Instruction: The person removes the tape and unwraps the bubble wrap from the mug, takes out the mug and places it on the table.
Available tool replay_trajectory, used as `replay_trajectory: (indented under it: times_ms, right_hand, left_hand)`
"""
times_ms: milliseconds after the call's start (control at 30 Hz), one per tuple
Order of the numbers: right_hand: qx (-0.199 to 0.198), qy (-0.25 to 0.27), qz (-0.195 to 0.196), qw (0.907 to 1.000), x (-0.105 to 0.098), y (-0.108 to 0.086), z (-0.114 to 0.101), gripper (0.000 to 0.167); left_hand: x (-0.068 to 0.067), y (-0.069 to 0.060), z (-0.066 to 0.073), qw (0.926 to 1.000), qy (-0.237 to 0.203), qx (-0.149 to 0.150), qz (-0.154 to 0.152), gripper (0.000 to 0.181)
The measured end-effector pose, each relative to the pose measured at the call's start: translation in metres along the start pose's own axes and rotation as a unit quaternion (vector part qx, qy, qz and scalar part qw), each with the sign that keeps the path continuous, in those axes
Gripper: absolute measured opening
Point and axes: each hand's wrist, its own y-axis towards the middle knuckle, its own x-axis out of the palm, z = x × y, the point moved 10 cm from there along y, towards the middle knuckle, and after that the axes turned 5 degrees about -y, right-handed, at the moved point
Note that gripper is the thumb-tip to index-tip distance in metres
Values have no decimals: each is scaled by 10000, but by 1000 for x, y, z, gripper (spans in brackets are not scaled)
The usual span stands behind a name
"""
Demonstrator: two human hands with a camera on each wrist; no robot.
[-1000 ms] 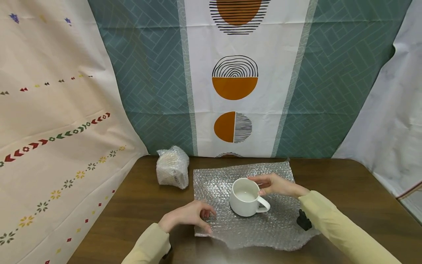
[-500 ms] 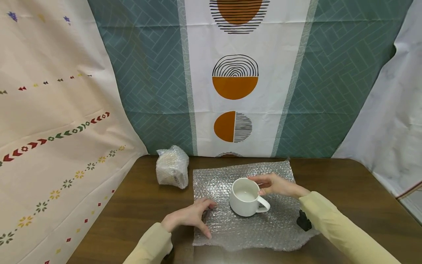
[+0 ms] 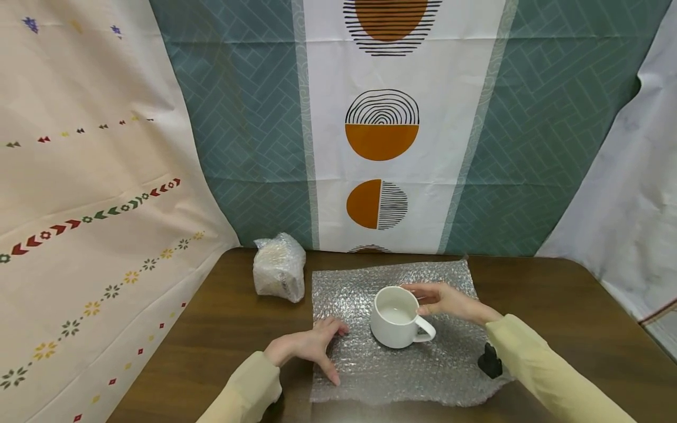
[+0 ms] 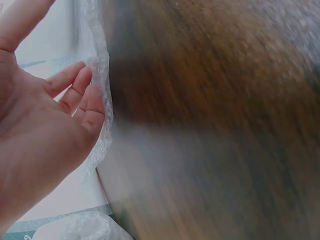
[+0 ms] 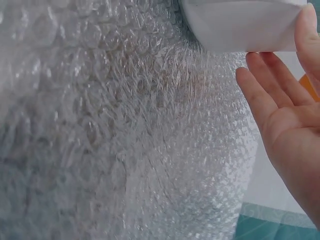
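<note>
A white mug [image 3: 388, 331] stands upright on a sheet of bubble wrap [image 3: 396, 379], its handle pointing right and toward the front. My right hand [image 3: 449, 302] grips the mug's right side near the rim. In the right wrist view the thumb of that hand [image 5: 295, 125] lies against the mug [image 5: 245, 25], and fingertips touch it too. Over the sheet's left edge, my left hand [image 3: 311, 345] rests with thumb and fingers spread. The left wrist view has this hand [image 4: 55, 115] beside the edge of the wrap [image 4: 103, 90], fingers slightly bent.
A bubble-wrapped bundle [image 3: 278, 269] sits at the back left of the brown wooden table [image 3: 211, 329]. Patterned cloths [image 3: 254, 117] hang behind and beside the table. A small black object [image 3: 489, 361] is at my right sleeve.
My left hand has spread its thumb and fingers wider at the sheet's left edge. The sheet's front left part has come down flatter toward the front. My right hand keeps its hold on the mug.
</note>
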Motion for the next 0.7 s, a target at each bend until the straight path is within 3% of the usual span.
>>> replay_trajectory:
  times_ms: [333, 500, 700]
  right_hand:
    - [348, -671, 641, 9951, -9, -17, -6, 45]
    - [367, -632, 830, 9939, -11, -27, -9, 32]
    - [460, -288, 778, 9955, -8, -37, -6, 30]
  left_hand:
    - [2, 1, -2, 10000, -56, -22, -76, 80]
    - [3, 1, 0, 9999, -105, -26, -80, 79]
    - [2, 0, 0, 9998, -159, -70, -91, 80]
